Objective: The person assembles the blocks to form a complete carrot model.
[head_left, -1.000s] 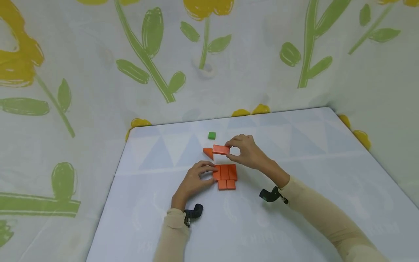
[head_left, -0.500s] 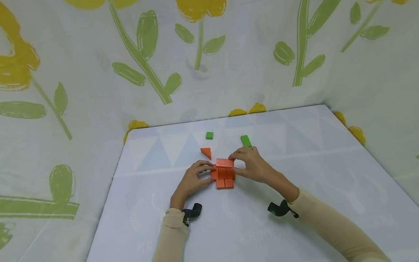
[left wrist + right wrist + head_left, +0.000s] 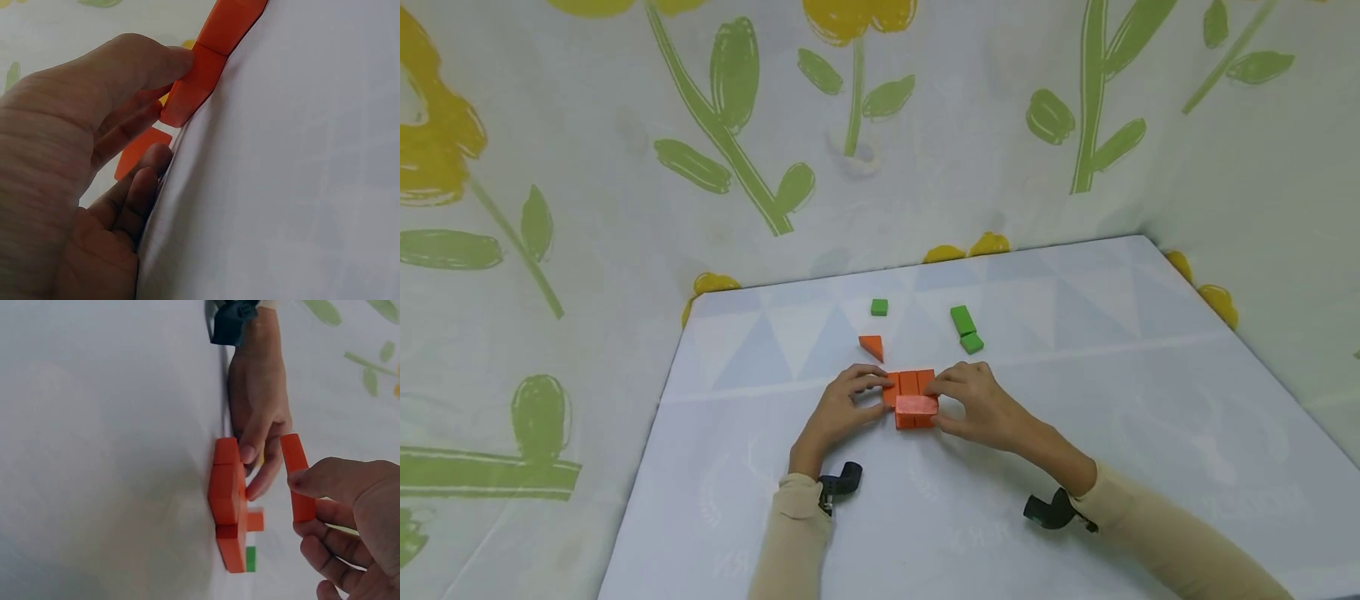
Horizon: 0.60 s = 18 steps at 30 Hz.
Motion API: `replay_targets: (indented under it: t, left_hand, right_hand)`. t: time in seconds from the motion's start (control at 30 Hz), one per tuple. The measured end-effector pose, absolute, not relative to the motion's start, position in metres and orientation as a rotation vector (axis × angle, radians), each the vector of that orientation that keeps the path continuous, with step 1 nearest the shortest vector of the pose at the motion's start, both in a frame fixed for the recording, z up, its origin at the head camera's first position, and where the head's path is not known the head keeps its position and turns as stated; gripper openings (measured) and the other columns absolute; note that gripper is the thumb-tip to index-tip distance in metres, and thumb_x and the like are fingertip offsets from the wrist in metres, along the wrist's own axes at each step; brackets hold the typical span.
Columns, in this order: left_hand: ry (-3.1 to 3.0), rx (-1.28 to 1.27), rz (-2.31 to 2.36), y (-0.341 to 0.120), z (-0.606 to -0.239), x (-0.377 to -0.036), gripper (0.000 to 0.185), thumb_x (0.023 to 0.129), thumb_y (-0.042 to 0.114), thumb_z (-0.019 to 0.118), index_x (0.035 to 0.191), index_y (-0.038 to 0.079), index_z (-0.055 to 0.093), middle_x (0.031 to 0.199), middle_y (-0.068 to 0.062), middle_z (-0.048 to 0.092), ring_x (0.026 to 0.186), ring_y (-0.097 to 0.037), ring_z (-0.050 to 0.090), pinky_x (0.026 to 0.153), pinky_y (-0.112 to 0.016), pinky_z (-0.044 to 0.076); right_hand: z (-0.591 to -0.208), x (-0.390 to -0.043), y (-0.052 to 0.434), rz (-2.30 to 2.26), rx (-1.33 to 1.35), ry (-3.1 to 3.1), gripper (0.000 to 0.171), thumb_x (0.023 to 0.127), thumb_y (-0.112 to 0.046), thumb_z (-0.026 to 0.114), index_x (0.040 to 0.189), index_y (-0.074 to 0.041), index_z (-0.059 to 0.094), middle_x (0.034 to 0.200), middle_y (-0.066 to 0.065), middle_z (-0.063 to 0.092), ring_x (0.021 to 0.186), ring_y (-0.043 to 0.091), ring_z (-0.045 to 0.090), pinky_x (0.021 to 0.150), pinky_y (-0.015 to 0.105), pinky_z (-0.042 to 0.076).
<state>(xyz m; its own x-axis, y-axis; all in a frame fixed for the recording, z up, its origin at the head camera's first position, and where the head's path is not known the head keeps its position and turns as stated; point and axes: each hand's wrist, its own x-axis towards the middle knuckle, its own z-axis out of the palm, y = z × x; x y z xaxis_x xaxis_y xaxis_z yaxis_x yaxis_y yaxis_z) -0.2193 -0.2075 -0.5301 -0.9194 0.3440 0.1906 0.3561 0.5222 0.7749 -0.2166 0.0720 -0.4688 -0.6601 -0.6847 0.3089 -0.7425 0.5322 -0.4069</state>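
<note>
Pinching an orange block [image 3: 917,405] above the orange cluster [image 3: 910,384], right hand [image 3: 981,405]'s grip hovers.

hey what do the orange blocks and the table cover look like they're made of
Orange blocks: likely painted wood, though plastic is possible; solid colour, crisp edges, a soft matte sheen on the one held by the right hand. Table cover: seemingly thin fabric or sheeting, pale with faint printed triangles and slight creases.

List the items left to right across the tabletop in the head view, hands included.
left hand → orange triangle → small green cube → orange block held by the right hand → green blocks pair → right hand
</note>
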Motion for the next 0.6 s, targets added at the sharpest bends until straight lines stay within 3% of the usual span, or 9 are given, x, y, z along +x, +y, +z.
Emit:
replay_targets:
  t: [0.6]
  left_hand:
    - [-2.699, -0.690, -1.365, -0.208, -0.529, -0.219, 0.033, 0.087, 0.019, 0.079, 0.119, 0.014, 0.073, 0.132, 0.001, 0.058, 0.124, -0.020, 0.053, 0.103, -0.045, 0.044]
  right_hand:
    - [-0.490, -0.200, 0.068, 0.608, 1.428, -2.543, 0.035, 0.078, -0.019, 0.085, 0.111, -0.014, 0.074, 0.105, -0.002, 0.069, 0.101, 0.020, 0.059, 0.086, 0.041, 0.040]
